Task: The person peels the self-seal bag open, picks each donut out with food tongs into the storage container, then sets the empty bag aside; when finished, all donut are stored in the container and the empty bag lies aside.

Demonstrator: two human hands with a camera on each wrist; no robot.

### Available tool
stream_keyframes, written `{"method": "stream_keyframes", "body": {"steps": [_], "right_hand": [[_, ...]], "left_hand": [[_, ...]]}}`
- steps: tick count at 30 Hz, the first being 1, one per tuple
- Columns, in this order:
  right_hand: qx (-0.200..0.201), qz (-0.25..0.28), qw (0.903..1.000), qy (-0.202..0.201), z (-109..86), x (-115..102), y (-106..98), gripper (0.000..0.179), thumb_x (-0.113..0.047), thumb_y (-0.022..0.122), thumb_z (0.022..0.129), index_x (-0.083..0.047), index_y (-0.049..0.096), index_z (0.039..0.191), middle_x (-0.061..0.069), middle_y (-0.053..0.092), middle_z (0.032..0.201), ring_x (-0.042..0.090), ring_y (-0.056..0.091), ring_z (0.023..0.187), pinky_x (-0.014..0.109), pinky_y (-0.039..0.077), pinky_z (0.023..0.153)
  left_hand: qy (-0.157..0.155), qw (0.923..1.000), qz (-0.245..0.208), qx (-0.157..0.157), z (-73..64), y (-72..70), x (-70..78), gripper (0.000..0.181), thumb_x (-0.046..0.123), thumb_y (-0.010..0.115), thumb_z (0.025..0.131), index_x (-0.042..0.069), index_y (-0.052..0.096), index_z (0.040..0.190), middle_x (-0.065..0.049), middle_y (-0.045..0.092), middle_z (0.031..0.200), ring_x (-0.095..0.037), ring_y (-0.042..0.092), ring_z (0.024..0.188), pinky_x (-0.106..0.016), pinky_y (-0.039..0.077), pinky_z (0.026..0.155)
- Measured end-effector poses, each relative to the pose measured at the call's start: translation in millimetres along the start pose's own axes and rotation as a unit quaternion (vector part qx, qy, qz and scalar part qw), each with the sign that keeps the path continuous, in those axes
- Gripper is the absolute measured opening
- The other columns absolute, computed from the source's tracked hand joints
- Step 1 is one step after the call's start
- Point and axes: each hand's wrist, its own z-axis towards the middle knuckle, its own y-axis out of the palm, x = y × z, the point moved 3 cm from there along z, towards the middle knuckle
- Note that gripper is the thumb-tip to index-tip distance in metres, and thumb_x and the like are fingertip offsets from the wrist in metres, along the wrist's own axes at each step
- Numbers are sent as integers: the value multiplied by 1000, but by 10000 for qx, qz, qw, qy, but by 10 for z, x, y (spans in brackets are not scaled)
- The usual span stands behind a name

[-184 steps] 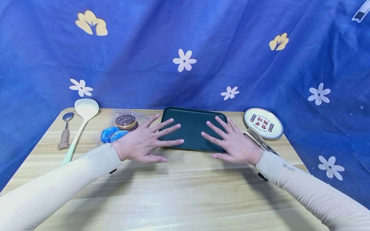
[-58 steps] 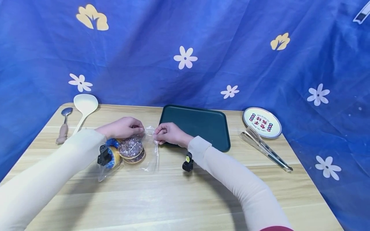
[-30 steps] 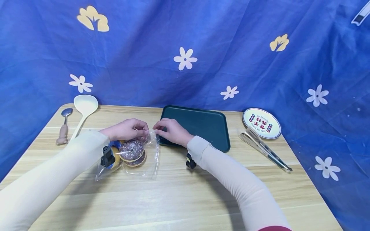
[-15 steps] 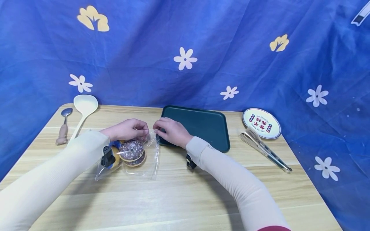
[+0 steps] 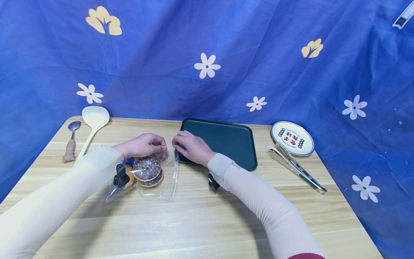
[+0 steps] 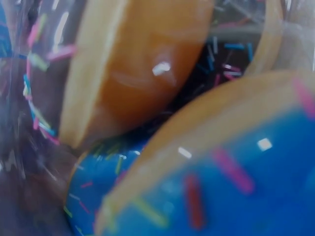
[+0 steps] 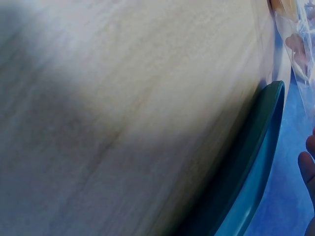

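A clear plastic bag (image 5: 168,180) holds several doughnuts (image 5: 147,169), some with chocolate icing and some with blue icing (image 6: 236,182), all with sprinkles. My left hand (image 5: 142,144) pinches the bag near its upper edge, above the chocolate doughnuts. At the bag's upper right corner, my right hand (image 5: 194,146) has its fingers and thumb curled on the film, beside the left fingertips. The right wrist view shows the bag (image 7: 298,73) stretching towards the right fingers (image 7: 307,164). The left wrist and sleeve partly hide the blue doughnuts in the head view.
A dark green tray (image 5: 223,144) lies behind the right hand. On the left are a white ladle (image 5: 96,117) and a small spoon (image 5: 71,144). Metal tongs (image 5: 297,167) and a white plate (image 5: 292,138) with red print lie on the right. A blue curtain (image 5: 207,32) hangs behind the table.
Both hands, first spread over the table, have come to the bag, which now lies nearer the front. During the last second, the right fingers shift only slightly.
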Motion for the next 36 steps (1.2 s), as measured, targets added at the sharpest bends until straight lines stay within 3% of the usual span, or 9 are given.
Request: {"method": "stream_keyframes", "body": {"steps": [7,21,28,36], "right_hand": [[-73,40,9999,-150,-15,12,-3,12,-21,56,110,-15,66,111,-1,65,113,13,57,107,27,55,90],[-137,350,9991,-185,-103,91,-58,11,-19,54,110,-12,62,108,1,61,109,15,54,103,30,49,93],[-224,846,9953,416,-108,129,-17,10,-21,56,110,-12,60,108,1,60,105,15,54,99,28,48,89],[167,1794,9742,1361,-110,40,0,11,-21,59,108,-11,60,105,2,64,97,10,59,84,18,49,74]], "left_hand": [[-70,10000,-58,3,16,14,-25,19,6,55,106,-6,67,95,-11,76,86,-11,68,79,-23,57,75],[-5,9991,401,116,-5,-14,-39,20,10,56,107,1,67,92,-8,77,85,-7,68,79,-21,52,83],[-7,9982,568,182,5,-4,-29,21,10,57,107,2,69,91,-7,77,85,-9,68,80,-22,52,84],[59,9960,823,337,10,-10,0,19,9,59,105,4,68,89,-4,76,83,-10,67,80,-35,53,89]]}}
